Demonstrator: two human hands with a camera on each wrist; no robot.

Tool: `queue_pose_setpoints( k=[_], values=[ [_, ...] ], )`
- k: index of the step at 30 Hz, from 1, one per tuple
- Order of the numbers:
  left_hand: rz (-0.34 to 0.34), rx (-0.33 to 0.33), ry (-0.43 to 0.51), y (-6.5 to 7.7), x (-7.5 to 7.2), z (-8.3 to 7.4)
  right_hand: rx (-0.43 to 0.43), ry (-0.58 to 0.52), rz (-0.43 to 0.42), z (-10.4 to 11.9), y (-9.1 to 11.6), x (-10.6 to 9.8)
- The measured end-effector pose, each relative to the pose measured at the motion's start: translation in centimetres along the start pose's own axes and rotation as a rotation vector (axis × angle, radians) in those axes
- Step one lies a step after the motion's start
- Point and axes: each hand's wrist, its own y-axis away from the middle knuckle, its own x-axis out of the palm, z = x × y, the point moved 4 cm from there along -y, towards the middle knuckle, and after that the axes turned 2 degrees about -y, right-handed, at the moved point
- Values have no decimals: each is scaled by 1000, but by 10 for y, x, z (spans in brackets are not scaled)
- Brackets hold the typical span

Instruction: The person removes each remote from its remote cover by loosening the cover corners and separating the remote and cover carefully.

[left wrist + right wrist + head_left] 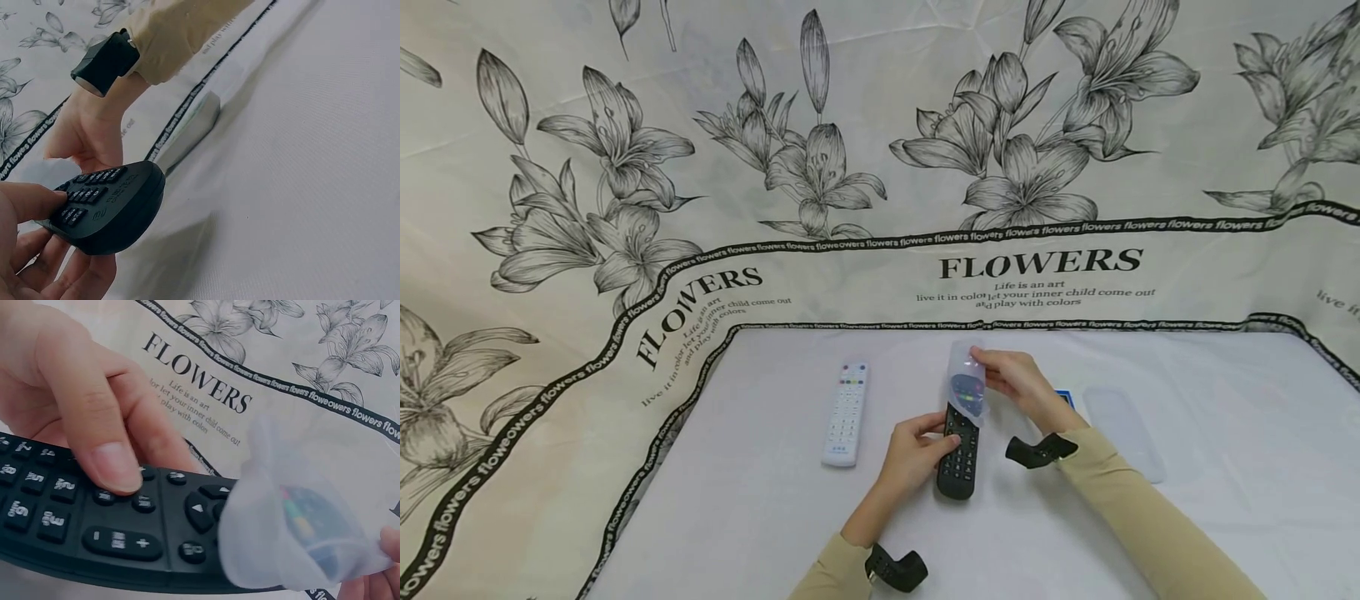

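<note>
A black remote control (pixel 957 482) is held up at a tilt over the white table. My left hand (pixel 912 454) grips its middle, thumb on the buttons and fingers underneath. A translucent, soft protective cover (pixel 966 362) is over the remote's far end; coloured buttons show through it in the right wrist view. My right hand (pixel 1018 379) pinches the far part of this cover (pixel 250 537) between thumb and fingers. In the left wrist view the near end of the remote (pixel 122 212) is bare.
A white remote control (pixel 844 417) lies to the left on the white tablecloth (pixel 752 517). Right of my right hand lies a flat translucent cover (pixel 1120 429). A blue-edged item (pixel 1065 397) is mostly hidden behind the right wrist. A flower-printed cloth (pixel 850 283) hangs behind the table.
</note>
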Motion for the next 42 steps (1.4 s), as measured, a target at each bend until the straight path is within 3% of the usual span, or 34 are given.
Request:
queue_pose_setpoints(
  k=[8,12,19,29,42],
  values=[
    [-37,37,-18,14,-8,-29,18,-72,113,-8,2,3],
    [-47,40,-15,17,-11,-32,38,-42,77,-7,4,5],
    [-27,7,-33,14,-10,-28,33,6,32,-2,4,4],
    [-31,1,-36,-2,-7,6,-45,59,-32,-1,4,5],
    [-33,-6,-49,5,-9,-2,-69,20,-123,3,3,1]
  ],
)
